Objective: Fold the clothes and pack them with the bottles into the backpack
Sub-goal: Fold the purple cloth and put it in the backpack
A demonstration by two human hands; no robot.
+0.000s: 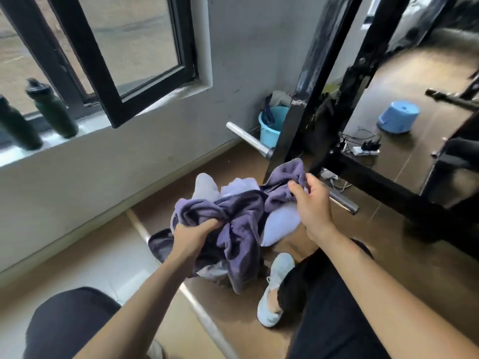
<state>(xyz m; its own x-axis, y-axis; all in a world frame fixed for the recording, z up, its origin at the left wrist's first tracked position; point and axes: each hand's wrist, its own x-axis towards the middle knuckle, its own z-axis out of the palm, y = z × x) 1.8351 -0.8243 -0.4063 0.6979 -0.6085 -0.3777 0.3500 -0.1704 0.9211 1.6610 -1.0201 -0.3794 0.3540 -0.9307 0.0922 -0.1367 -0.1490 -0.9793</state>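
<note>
A crumpled purple-grey garment (241, 221) hangs in the air in front of my knees. My left hand (194, 234) grips a bunch of it at the lower left. My right hand (311, 200) pinches another part of it at the upper right. Behind and under the cloth lie pale lilac pieces (281, 224) and a dark item (160, 244) on the floor; I cannot tell what they are. Two dark green bottles (53, 110) (15, 123) stand upright on the window sill at the far left. No backpack can be made out for certain.
A black metal frame (305, 99) stands close behind the cloth, with a chrome bar (248, 138) sticking out. A light blue bucket (272, 125) sits in the corner and an overturned blue tub (398, 116) on the floor at right. An open window (121, 55) swings inward.
</note>
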